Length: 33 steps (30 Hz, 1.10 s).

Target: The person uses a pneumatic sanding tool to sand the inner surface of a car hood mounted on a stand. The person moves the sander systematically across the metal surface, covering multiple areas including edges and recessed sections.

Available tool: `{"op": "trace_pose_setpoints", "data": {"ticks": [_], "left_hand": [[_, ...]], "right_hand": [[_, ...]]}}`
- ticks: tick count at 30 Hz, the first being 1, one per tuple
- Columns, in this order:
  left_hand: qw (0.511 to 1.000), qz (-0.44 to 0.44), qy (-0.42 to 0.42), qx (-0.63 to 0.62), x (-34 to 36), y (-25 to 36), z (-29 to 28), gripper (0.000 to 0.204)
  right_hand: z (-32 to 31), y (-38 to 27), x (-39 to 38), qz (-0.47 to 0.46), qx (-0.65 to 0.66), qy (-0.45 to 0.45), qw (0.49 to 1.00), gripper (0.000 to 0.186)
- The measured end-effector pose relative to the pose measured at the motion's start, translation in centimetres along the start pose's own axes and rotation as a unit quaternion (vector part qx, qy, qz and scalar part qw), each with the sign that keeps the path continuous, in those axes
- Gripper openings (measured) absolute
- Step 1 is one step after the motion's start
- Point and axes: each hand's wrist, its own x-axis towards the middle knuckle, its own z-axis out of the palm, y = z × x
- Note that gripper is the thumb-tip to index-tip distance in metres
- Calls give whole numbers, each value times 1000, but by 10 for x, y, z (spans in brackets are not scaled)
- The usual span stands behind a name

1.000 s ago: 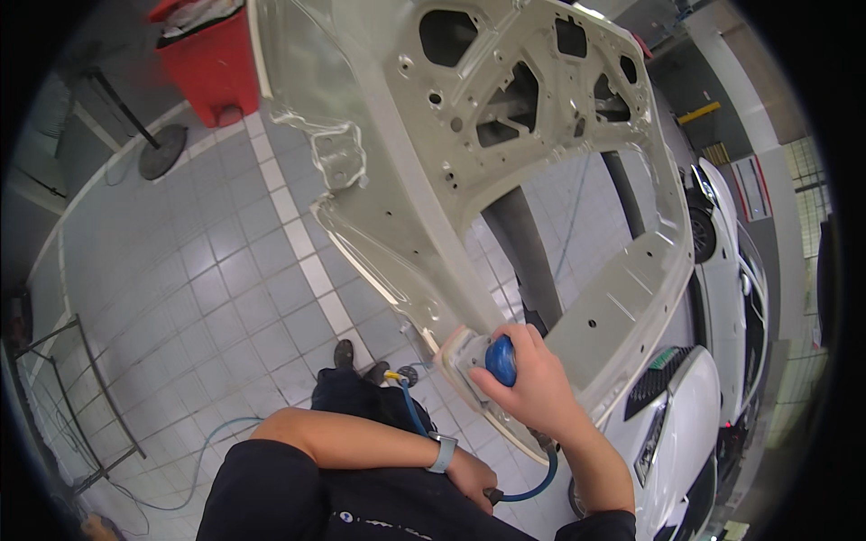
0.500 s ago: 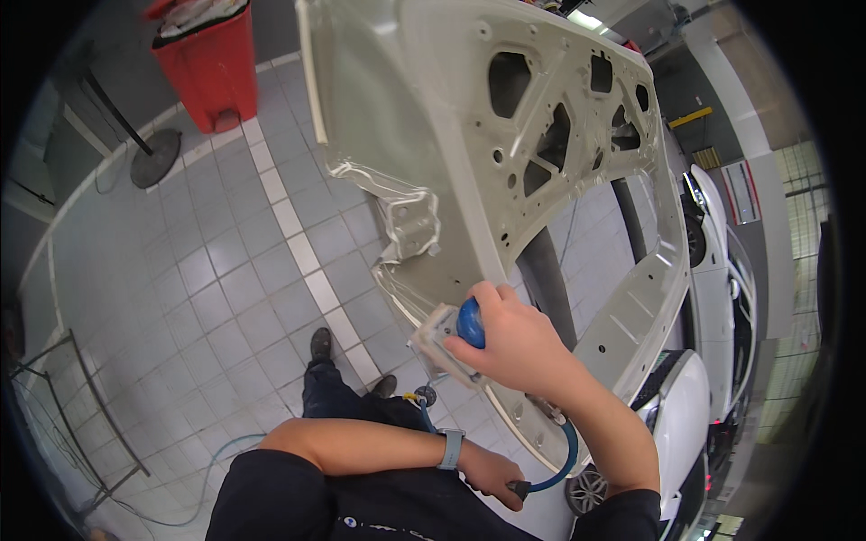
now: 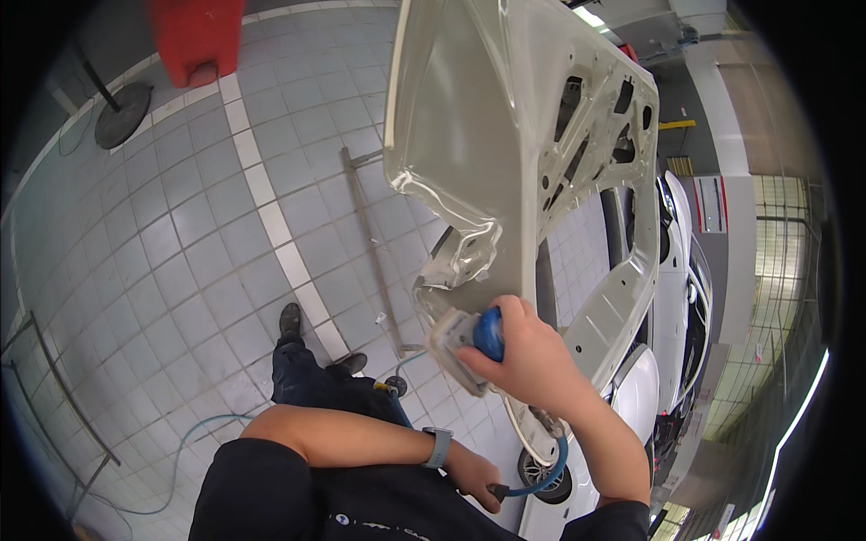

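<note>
My right hand (image 3: 534,362) is closed around the blue top of a pneumatic sander (image 3: 488,334), its pale pad against the lower left edge of a large beige-grey car body panel (image 3: 483,99). The pad's contact face is hidden from me. Lower down, my left hand (image 3: 473,473) is closed on the blue air hose (image 3: 552,476), which curves up to a fitting behind the sander. Cutouts and holes run through the panel's inner side, and its near left corner has a stepped, folded recess (image 3: 465,257).
A metal stand (image 3: 365,225) shows left of the panel. White cars (image 3: 622,388) stand to the right. At the far left are a red bin (image 3: 194,41), a round black base with a pole (image 3: 124,115) and a metal frame (image 3: 68,406). Blue hose (image 3: 185,451) crosses the tiled floor.
The view has shifted, so the panel appears farther right and more edge-on, with the stand in sight. Both hands keep their holds, and the sander stays along the panel's lower left edge.
</note>
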Motion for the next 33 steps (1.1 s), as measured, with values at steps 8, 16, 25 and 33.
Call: {"op": "trace_pose_setpoints", "data": {"ticks": [8, 16, 25, 33], "left_hand": [[999, 13, -37, -2, 5, 15, 7, 48], [998, -36, -15, -46, -3, 22, -6, 47], [997, 33, 41, -59, 40, 38, -18, 48], [998, -36, -13, -51, 58, 26, -8, 48]], "right_hand": [[-11, -1, -3, 17, 14, -19, 1000, 63], [-16, 14, 6, -45, 7, -41, 998, 68], [-15, 7, 27, -83, -11, -59, 995, 70], [-23, 44, -11, -18, 27, -74, 997, 67]]}}
